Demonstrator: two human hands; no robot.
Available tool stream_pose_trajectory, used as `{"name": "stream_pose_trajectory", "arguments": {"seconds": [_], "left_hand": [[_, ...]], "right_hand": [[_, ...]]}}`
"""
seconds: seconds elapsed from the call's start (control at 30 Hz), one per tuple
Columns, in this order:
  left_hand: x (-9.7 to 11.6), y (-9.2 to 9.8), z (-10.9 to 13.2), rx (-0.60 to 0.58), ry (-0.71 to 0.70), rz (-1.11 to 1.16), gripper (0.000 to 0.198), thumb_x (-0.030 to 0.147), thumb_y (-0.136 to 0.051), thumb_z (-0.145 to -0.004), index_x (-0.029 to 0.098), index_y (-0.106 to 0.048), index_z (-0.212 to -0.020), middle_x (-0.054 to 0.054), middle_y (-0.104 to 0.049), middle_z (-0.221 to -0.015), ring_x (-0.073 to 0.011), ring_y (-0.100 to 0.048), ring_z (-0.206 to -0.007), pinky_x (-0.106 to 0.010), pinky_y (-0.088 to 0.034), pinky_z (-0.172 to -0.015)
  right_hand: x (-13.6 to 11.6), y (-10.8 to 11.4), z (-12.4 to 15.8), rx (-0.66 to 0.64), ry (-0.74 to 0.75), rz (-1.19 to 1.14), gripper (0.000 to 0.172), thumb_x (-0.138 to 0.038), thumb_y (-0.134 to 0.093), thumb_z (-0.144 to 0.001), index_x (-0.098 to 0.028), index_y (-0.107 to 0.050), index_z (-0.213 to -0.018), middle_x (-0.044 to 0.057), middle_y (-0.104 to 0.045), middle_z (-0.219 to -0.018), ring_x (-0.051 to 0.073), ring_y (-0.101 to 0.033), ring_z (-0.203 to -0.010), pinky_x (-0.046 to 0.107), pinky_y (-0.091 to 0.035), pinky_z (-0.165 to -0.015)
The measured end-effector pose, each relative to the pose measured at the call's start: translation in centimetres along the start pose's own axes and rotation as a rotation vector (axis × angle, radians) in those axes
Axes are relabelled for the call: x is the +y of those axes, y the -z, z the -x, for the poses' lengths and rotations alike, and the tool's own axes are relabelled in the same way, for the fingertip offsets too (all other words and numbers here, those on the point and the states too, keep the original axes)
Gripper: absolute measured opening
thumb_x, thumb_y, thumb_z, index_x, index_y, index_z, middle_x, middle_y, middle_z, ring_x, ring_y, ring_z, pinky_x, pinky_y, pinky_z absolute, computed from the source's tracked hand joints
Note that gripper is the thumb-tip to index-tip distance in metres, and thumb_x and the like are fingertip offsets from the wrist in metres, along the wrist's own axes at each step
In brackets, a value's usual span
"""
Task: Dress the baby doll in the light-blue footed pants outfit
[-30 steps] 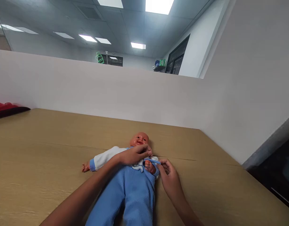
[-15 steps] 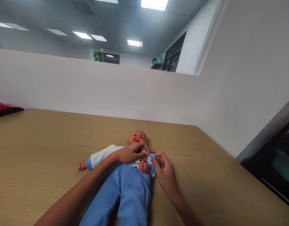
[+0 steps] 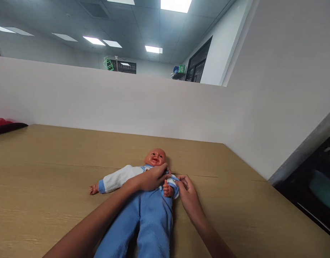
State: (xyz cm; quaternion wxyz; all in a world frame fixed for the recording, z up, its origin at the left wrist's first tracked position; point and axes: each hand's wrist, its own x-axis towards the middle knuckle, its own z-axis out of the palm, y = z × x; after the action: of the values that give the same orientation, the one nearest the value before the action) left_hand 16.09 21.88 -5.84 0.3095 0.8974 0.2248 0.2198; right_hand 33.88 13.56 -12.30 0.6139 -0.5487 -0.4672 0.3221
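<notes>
A baby doll [image 3: 155, 157] lies on its back, its head away from me. It wears blue trousers [image 3: 153, 218] and a white top [image 3: 119, 178] with blue trim. Over the doll's chest reaches my left hand [image 3: 154, 176], its fingers closed on the top near the shoulder. My right hand [image 3: 188, 191] pinches the blue-edged cloth of the sleeve at the doll's right-hand side in view. Between my hands, the doll's bent hand [image 3: 168, 190] pokes out by the sleeve. The other sleeved arm stretches out to the left.
The doll rests on a wide brown tabletop [image 3: 60, 179] with a seam across it. A pale partition [image 3: 113, 104] rises behind. At the far left edge is a red and black item [image 3: 5, 123]; on the right, a dark opening [image 3: 315, 186] holds something teal.
My right hand has drawn the sleeve cloth slightly to the right. My left hand and the doll's bent hand have also shifted a little to the right.
</notes>
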Motion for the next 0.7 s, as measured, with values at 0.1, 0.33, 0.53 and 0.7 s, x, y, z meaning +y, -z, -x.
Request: {"name": "stream_pose_trajectory", "arguments": {"seconds": [0.1,0.33,0.53,0.7], "left_hand": [[0.2,-0.4,-0.2,0.047,-0.006,0.0,0.019,0.038,-0.045,-0.104,0.021,-0.054,-0.106,-0.008,-0.066,-0.103,-0.0229,-0.061,-0.094,-0.036,-0.049,-0.086],[0.2,-1.0,-0.4,0.163,-0.009,0.018,0.015,0.034,-0.053,-0.102,0.021,-0.057,-0.108,-0.006,-0.068,-0.103,-0.0212,-0.063,-0.093,-0.033,-0.049,-0.085],[0.2,-1.3,-0.6,0.214,0.013,0.002,0.013,0.028,-0.049,-0.102,0.02,-0.058,-0.108,-0.006,-0.069,-0.099,-0.0218,-0.064,-0.092,-0.034,-0.05,-0.085],[0.3,-1.4,-0.5,0.22,0.01,-0.04,0.013,0.03,-0.052,-0.102,0.021,-0.057,-0.109,-0.007,-0.069,-0.103,-0.0234,-0.064,-0.093,-0.035,-0.049,-0.084]], "right_hand": [[-0.2,0.1,-0.5,0.036,-0.047,-0.068,0.024,-0.045,-0.07,-0.077,-0.024,-0.06,-0.081,-0.003,-0.061,-0.072,0.019,-0.055,-0.072,0.028,-0.042,-0.067],[0.1,-0.4,-1.6,0.035,-0.181,-0.244,0.035,-0.052,-0.072,-0.066,-0.025,-0.056,-0.081,-0.004,-0.059,-0.072,0.017,-0.053,-0.066,0.028,-0.044,-0.061],[0.7,0.2,-1.8,-0.023,-0.184,-0.217,0.042,-0.055,-0.081,-0.066,-0.023,-0.065,-0.088,-0.002,-0.066,-0.082,0.019,-0.06,-0.076,0.028,-0.047,-0.068],[0.9,0.7,-2.4,-0.065,-0.106,-0.144,0.039,-0.057,-0.077,-0.072,-0.023,-0.063,-0.083,-0.002,-0.066,-0.078,0.019,-0.061,-0.072,0.028,-0.049,-0.065]]}}
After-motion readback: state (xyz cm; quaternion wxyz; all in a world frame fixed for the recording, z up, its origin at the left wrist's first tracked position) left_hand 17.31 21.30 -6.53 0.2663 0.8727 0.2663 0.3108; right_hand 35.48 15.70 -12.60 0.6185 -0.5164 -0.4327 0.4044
